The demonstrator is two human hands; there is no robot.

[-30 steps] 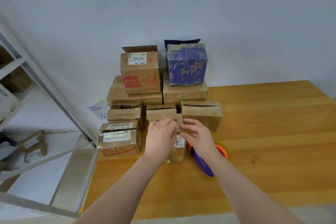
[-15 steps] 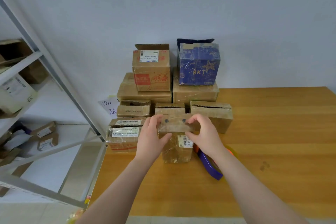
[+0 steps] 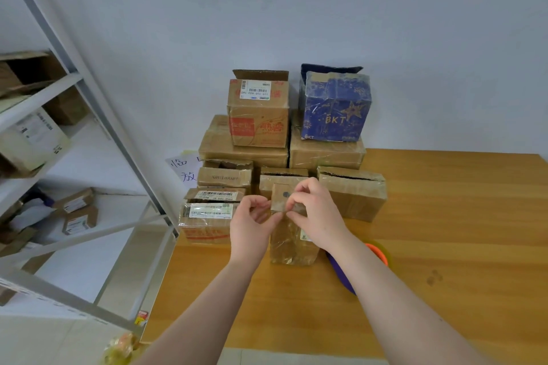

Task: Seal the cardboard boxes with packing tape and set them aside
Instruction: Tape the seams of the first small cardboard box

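A small upright cardboard box (image 3: 289, 241), wrapped in clear tape, stands on the wooden table (image 3: 444, 231) in front of me. My left hand (image 3: 252, 222) is at its upper left edge with fingers curled and the thumb touching the box. My right hand (image 3: 315, 213) pinches the box's top front edge, covering part of its lid. Behind my right forearm lies a tape dispenser (image 3: 341, 274) with a purple handle and an orange roll (image 3: 379, 252), mostly hidden.
Several cardboard boxes are stacked against the wall behind, with a blue BKT box (image 3: 336, 107) and an open-topped brown box (image 3: 258, 112) on top. A taped brown box (image 3: 353, 192) sits right of my hands. A metal shelf rack (image 3: 89, 115) with parcels stands left of the table.
Both hands have shifted from gripping the box's two sides to its top front edge; my right hand moved left over the lid. The camera view has tilted and moved closer.
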